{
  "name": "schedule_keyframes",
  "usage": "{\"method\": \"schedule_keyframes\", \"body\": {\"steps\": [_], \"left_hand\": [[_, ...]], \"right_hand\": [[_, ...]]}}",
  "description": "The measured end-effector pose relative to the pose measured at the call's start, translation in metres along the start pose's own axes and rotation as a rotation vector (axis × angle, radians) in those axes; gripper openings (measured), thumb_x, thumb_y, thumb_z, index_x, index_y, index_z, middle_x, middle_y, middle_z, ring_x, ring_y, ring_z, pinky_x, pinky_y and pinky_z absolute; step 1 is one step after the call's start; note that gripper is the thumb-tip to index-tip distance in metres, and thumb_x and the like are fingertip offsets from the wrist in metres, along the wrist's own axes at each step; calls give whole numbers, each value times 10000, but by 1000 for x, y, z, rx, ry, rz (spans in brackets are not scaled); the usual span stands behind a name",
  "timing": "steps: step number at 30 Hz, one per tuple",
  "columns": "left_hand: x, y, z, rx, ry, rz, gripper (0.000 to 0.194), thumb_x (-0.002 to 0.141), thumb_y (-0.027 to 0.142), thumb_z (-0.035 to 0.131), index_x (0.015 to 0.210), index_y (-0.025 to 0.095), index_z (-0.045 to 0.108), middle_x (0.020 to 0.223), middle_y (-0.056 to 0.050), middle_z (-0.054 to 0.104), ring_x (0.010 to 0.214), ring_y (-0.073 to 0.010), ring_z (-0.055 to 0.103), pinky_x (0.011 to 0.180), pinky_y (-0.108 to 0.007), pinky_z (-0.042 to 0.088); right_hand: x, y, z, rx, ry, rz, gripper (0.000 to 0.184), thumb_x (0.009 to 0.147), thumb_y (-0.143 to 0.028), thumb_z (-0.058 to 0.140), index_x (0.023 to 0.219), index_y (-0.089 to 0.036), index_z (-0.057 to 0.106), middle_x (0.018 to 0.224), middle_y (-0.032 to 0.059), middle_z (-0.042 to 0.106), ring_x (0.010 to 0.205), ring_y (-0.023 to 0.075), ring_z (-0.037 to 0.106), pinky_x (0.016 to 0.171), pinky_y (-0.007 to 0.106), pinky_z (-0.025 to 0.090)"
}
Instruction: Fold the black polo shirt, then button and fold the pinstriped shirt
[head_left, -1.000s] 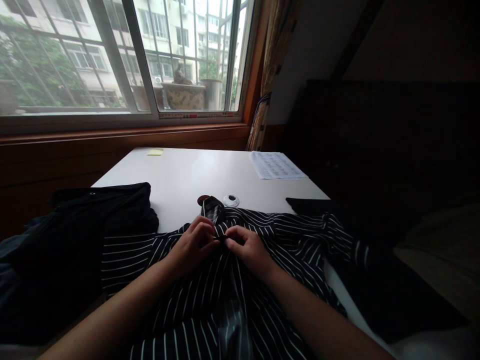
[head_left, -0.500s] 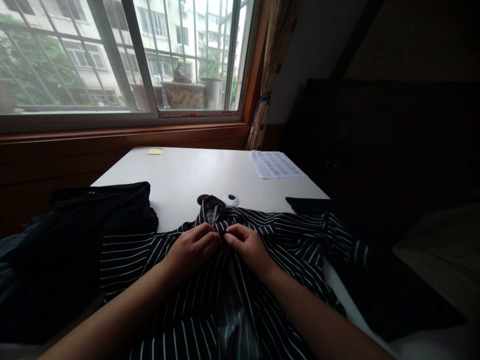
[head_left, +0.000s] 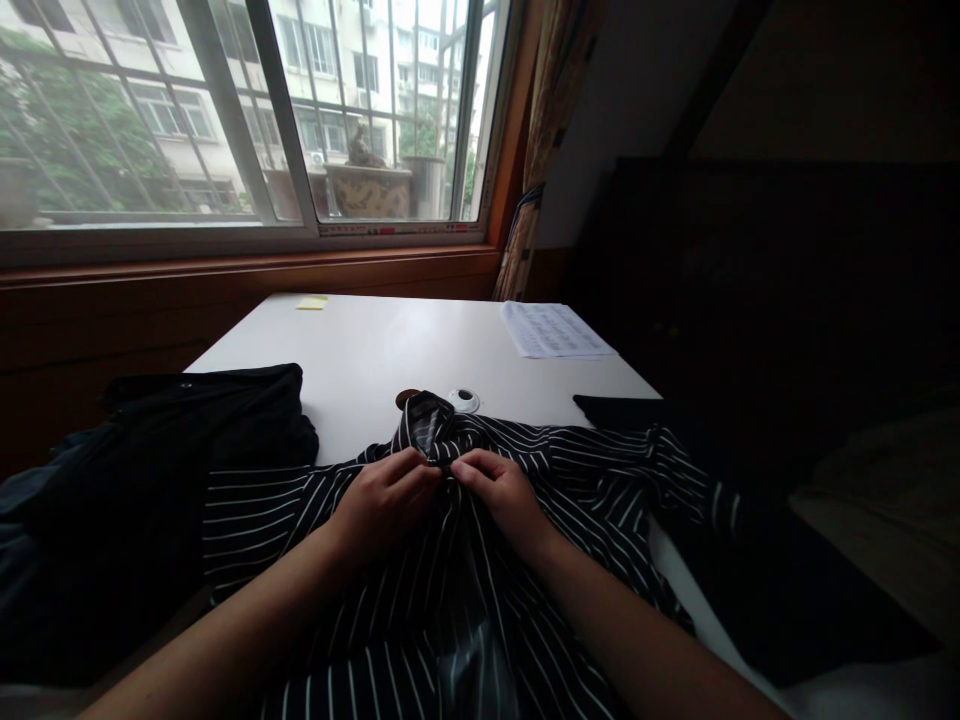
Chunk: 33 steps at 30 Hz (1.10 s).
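Note:
A black shirt with white stripes point(head_left: 375, 610) lies spread over the near part of the white table point(head_left: 360, 350), its sleeves out to both sides and its collar pointing away from me. My left hand point(head_left: 386, 500) pinches the front edge of the shirt just below the collar. Close beside it, my right hand point(head_left: 499, 495) pinches the same stretch of cloth between thumb and finger. The fingertips nearly meet, and whatever small part lies between them is hidden. Lower down, the shirt front hangs apart, showing the inside of the cloth.
Dark folded clothes point(head_left: 202, 430) are piled at the left. Another dark cloth point(head_left: 810, 590) lies at the right under the striped sleeve. Printed sheets point(head_left: 555, 330), a yellow sticky note point(head_left: 312, 302) and a white ring-shaped object point(head_left: 464, 400) are on the table. A window stands behind.
The fingers of both hands have shifted slightly at the cloth below the collar. The shirt lies as before.

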<state>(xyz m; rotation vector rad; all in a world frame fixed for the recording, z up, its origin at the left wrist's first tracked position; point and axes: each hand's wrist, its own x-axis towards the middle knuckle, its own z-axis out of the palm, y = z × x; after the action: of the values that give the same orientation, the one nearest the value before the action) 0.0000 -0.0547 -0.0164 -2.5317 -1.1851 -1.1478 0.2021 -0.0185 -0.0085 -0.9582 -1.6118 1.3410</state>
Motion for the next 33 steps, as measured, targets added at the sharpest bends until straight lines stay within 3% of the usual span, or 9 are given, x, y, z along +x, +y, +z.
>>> {"method": "schedule_keyframes", "body": {"steps": [7, 16, 29, 33], "left_hand": [[-1, 4, -3, 103, 40, 100, 80, 961, 168, 560, 912, 172, 624, 794, -8, 592, 633, -111, 522, 582, -244, 433], [1, 5, -5, 103, 47, 97, 146, 968, 178, 549, 834, 171, 606, 759, 1, 572, 601, -105, 489, 560, -244, 397], [5, 9, -9, 156, 13, 132, 175, 988, 185, 509, 849, 166, 615, 695, 12, 525, 566, -115, 413, 527, -258, 332], [4, 8, -8, 164, 24, 109, 201, 993, 188, 490, 829, 170, 605, 700, 10, 526, 572, -117, 434, 529, -259, 351]], "right_hand": [[3, 5, -2, 110, 3, 98, 234, 800, -416, 726, 829, -185, 749, 796, 12, 692, 790, 183, 610, 774, 319, 465], [2, 10, -2, 193, -24, 171, 306, 747, -432, 790, 915, -178, 771, 897, 55, 742, 854, 216, 651, 817, 349, 479], [-1, 4, -3, 185, -105, 125, 239, 795, -404, 759, 851, -172, 772, 788, 17, 695, 742, 156, 589, 717, 292, 438], [-3, 3, -1, 173, -103, 100, 321, 864, -470, 672, 777, -171, 750, 620, -25, 567, 586, 109, 462, 573, 258, 350]]}}
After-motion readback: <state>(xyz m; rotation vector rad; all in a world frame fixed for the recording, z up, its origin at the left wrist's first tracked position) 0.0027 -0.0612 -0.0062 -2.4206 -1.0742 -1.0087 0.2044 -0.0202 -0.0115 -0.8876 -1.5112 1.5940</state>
